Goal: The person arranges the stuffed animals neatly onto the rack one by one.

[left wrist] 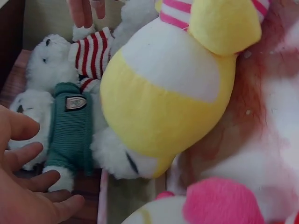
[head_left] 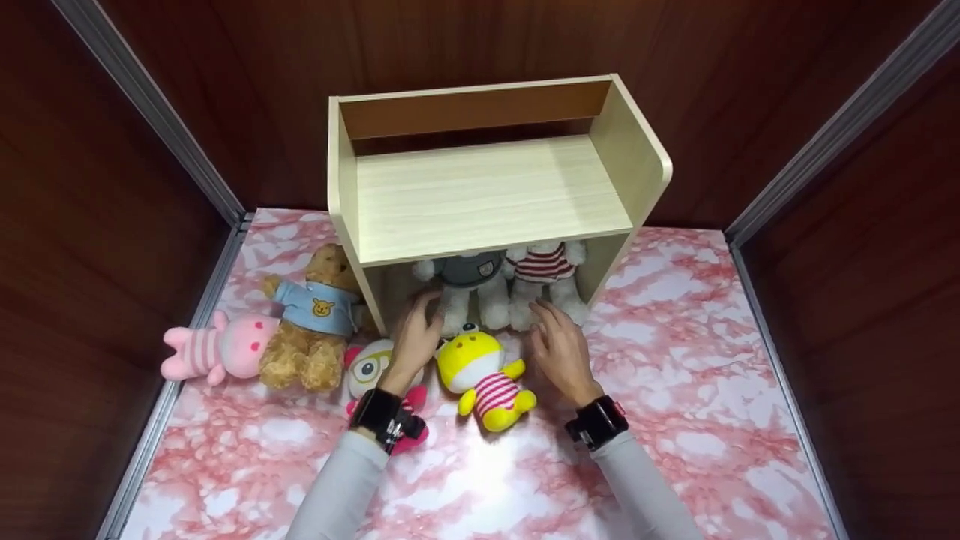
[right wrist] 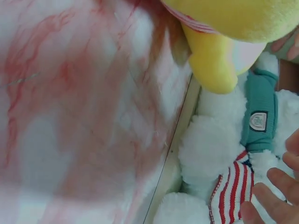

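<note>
Two white plush bears sit side by side in the lower compartment of a pale wooden shelf (head_left: 487, 195). One wears a dark green sweater (left wrist: 74, 126) with a badge, the other a red-and-white striped top (head_left: 544, 264). My left hand (head_left: 416, 337) has its fingers spread beside the green-sweater bear. Close to the striped bear, my right hand (head_left: 561, 349) reaches with fingers extended; whether it touches the fur I cannot tell. Between my wrists lies a yellow plush toy (head_left: 484, 379) in a pink-striped top. Neither hand holds anything.
Under my left wrist lies a white-and-pink plush toy (head_left: 367, 367) with a big round eye, partly covered. Left of the shelf are a brown teddy bear (head_left: 307, 330) in a light blue shirt and a pink striped plush (head_left: 225, 346). Dark wooden walls (head_left: 847, 262) enclose the pink marbled surface (head_left: 675, 360).
</note>
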Motion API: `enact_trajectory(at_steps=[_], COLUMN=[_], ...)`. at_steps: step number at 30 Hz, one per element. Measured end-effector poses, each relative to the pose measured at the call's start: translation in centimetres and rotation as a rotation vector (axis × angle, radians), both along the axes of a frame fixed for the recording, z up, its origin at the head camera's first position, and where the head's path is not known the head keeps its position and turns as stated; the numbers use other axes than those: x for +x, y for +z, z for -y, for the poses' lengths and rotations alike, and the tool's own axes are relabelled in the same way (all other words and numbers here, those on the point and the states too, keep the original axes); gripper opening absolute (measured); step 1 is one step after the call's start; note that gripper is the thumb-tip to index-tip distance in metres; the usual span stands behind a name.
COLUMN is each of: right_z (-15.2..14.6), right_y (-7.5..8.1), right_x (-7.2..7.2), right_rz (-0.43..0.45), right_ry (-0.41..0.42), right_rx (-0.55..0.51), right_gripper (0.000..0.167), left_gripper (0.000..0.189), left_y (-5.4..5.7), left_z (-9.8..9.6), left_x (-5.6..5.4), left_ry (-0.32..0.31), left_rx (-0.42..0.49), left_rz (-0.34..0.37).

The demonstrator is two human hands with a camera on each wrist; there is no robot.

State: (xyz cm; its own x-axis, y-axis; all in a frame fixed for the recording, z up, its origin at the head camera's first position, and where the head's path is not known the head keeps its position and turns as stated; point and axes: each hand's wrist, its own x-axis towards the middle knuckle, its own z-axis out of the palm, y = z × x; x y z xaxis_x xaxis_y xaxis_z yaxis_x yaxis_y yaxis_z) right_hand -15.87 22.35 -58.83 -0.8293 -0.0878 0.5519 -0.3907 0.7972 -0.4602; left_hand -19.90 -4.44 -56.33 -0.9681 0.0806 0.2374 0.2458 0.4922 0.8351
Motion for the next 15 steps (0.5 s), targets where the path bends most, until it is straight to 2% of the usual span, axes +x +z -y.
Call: enact_trajectory(at_steps=[4,10,15], right_z=[-0.4,-1.3,-1.9], right_y=[0.1,0.0,0.3], right_x=[0.3,0.3,0.4], right_rz=[-0.050,-0.080,-0.042], right_ry=[0.015,0.001,-0.015], right_rx=[-0.033,-0.055,-0.072], right_gripper=[0.035,0.035,0.034], left_gripper=[0.033,0.030,0.024], left_y=[0.7,1.3,2.0], left_z=[1.0,1.9,3.2], left_x=[1.3,3.0,3.8], left_ry=[0.008,0.005,0.073], left_rx=[0.034,0.082,0.072], left_rz=[-0.075,-0.128,-0.193])
